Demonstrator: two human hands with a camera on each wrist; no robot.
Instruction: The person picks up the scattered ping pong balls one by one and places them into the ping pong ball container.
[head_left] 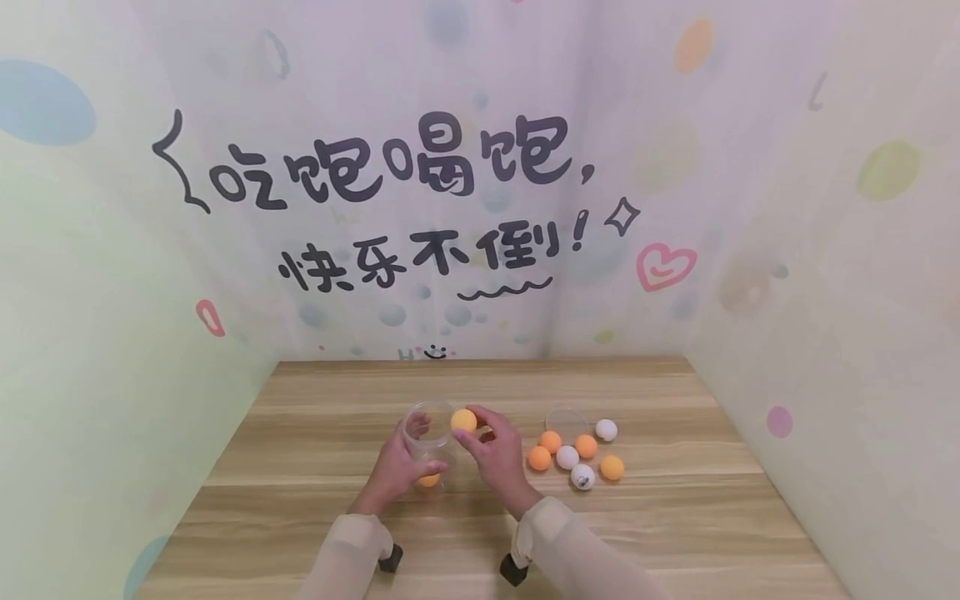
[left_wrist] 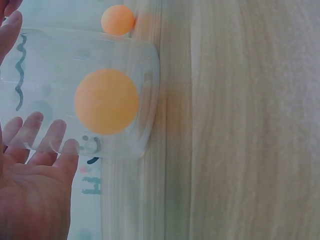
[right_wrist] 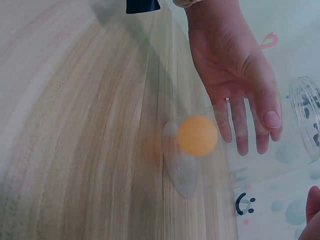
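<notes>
My left hand (head_left: 397,468) grips a clear round jar (head_left: 433,446) that stands upright, with thumb on the near side and fingers behind. In the left wrist view the fingers show through the transparent wall. One orange ping-pong ball (right_wrist: 197,135) lies at the bottom of the jar. Between thumb and fingers, my right hand (head_left: 497,452) pinches another orange ping-pong ball (head_left: 463,420), right at the jar's rim. Only the right hand's fingertips (right_wrist: 313,215) reach into the right wrist view, at its edge.
Right of the hands, several loose orange and white ping-pong balls (head_left: 567,457) lie on the wooden table (head_left: 337,392). Behind them is a clear round lid-like piece (head_left: 564,410). A printed curtain (head_left: 480,333) closes off the table's back, with pale walls at both sides.
</notes>
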